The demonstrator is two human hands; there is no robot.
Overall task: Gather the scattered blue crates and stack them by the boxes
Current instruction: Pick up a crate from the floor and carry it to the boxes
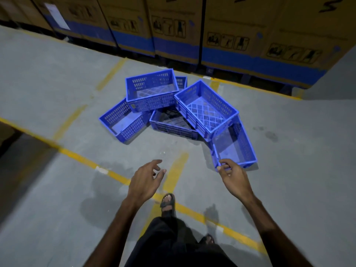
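Note:
Several blue crates lie in a loose heap on the concrete floor. One crate (152,91) sits tilted on top at the back, another (123,122) lies at the left, and one (206,110) leans across the middle. The nearest crate (234,149) stands at the right. My right hand (234,179) is at this crate's near left corner, with the rim between thumb and curled fingers. My left hand (146,180) hovers above the floor in front of the heap, fingers spread and holding nothing. A row of tall cardboard boxes (192,26) stands behind the heap.
Yellow lines (77,155) cross the grey floor between me and the heap. My sandalled foot (168,204) is on one of these lines. A dark crate (171,124) lies low in the heap's middle. A grey wall (331,81) rises at the right.

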